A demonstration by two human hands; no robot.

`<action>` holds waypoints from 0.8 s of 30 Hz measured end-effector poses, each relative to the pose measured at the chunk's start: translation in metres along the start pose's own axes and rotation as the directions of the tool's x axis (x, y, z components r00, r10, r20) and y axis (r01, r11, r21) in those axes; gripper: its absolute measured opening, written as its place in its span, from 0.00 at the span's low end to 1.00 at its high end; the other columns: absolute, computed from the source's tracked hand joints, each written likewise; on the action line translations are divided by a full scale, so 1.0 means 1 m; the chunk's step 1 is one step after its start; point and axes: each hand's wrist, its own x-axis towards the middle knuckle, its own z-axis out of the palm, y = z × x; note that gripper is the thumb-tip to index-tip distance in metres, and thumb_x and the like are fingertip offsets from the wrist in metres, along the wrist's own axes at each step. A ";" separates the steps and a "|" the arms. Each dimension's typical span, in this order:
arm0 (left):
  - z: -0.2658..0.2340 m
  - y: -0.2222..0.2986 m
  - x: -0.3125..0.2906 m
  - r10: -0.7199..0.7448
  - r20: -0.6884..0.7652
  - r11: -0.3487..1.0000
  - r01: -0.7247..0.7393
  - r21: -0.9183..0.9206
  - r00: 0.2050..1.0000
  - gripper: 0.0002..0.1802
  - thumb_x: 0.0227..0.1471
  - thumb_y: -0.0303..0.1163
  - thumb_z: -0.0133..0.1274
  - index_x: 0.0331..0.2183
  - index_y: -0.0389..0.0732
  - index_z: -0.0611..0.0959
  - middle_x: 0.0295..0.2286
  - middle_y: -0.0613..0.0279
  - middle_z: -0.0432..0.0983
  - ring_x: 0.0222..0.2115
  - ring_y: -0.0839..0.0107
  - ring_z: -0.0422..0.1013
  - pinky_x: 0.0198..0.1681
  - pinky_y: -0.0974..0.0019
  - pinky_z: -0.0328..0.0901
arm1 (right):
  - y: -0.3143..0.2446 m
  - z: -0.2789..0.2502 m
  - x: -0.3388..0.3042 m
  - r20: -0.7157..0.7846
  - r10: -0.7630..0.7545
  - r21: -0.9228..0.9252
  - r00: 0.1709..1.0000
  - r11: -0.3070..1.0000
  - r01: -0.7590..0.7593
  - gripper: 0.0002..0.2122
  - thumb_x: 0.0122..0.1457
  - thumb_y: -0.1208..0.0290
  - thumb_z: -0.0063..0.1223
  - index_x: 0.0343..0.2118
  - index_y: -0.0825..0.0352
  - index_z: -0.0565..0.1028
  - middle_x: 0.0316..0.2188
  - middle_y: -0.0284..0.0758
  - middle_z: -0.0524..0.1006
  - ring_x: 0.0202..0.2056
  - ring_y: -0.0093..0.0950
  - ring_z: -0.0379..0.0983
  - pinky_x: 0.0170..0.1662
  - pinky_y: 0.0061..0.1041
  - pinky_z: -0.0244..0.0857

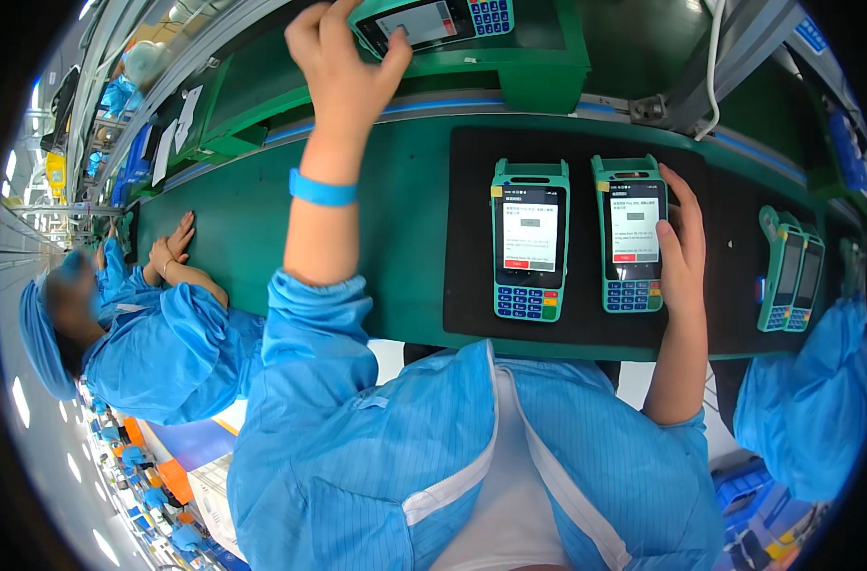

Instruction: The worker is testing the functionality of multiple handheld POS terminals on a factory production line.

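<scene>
Two green handheld payment terminals lie side by side on a black mat, both with lit screens and keypads toward me: a left terminal (530, 243) and a right terminal (631, 236). My right hand (683, 249) grips the right terminal along its right side, thumb at the screen's edge. Up on a raised green shelf lies a third payment terminal (426, 25), partly cut off by the frame. My left hand (343, 46) reaches over its left end with fingers spread, the thumb over its screen. A blue band (323, 188) circles my left wrist.
The black mat (586, 328) covers part of the green table (405, 238). The raised shelf (538, 71) runs along the back. At left, a co-worker in blue (167, 352) rests their hands on the table. More terminals (790, 271) stand at right beside another person's blue sleeve (814, 400).
</scene>
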 end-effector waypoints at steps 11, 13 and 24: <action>-0.005 0.030 -0.078 -0.264 0.428 0.964 0.251 0.088 0.864 0.40 0.45 0.25 0.54 0.61 0.46 0.64 0.20 0.64 0.71 0.17 0.66 0.68 0.18 0.65 0.64 | 0.004 -0.002 0.001 0.001 -0.031 -0.076 1.000 0.997 0.031 0.25 0.54 0.74 0.45 0.57 0.71 0.65 0.58 0.43 0.66 0.57 0.35 0.64 0.59 0.31 0.57; -0.005 0.030 -0.082 -0.284 0.473 0.958 0.266 0.107 0.834 0.43 0.45 0.25 0.53 0.63 0.48 0.60 0.20 0.64 0.72 0.17 0.67 0.68 0.18 0.65 0.64 | 0.003 -0.002 0.001 -0.001 -0.021 -0.052 1.000 0.998 0.021 0.25 0.54 0.74 0.45 0.57 0.71 0.65 0.58 0.43 0.66 0.57 0.35 0.64 0.58 0.31 0.57; -0.005 0.038 -0.071 -0.408 0.554 0.912 0.350 0.213 0.725 0.45 0.48 0.28 0.54 0.65 0.53 0.55 0.19 0.63 0.73 0.18 0.64 0.70 0.22 0.63 0.65 | 0.002 -0.002 0.001 -0.003 -0.004 -0.031 1.000 1.000 0.004 0.25 0.54 0.74 0.45 0.57 0.71 0.65 0.58 0.43 0.65 0.56 0.34 0.64 0.58 0.30 0.58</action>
